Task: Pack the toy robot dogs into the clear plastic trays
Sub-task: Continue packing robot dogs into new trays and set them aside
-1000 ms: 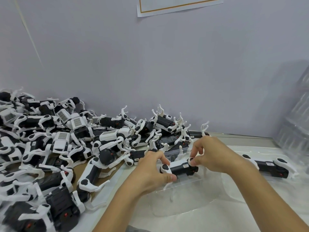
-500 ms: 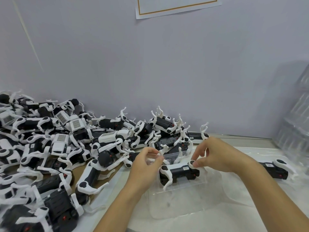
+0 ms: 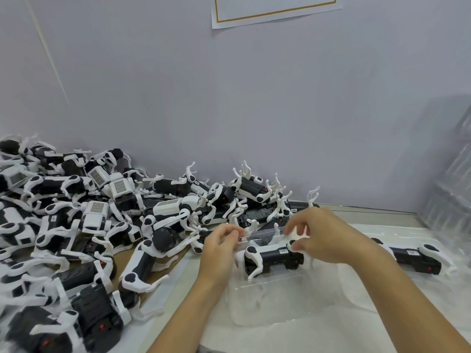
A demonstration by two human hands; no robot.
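1. By my fingers (image 3: 298, 247) I see a toy dog (image 3: 274, 256), black body, white legs.
2. Left of them, the pile (image 3: 84, 225) repeats black and white with red dots.
3. The tray (image 3: 280, 299) is clear; the tabletop (image 3: 175, 256) brown.

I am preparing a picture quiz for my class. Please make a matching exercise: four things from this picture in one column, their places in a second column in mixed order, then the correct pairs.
Things:
1. dog pile
2. paper sheet
3. tray stack
4. held dog

Places:
A. on the wall, top
B. between the two hands, in a clear tray
C. far right edge
D. left side of the table

Pairs: 1-D, 2-A, 3-C, 4-B
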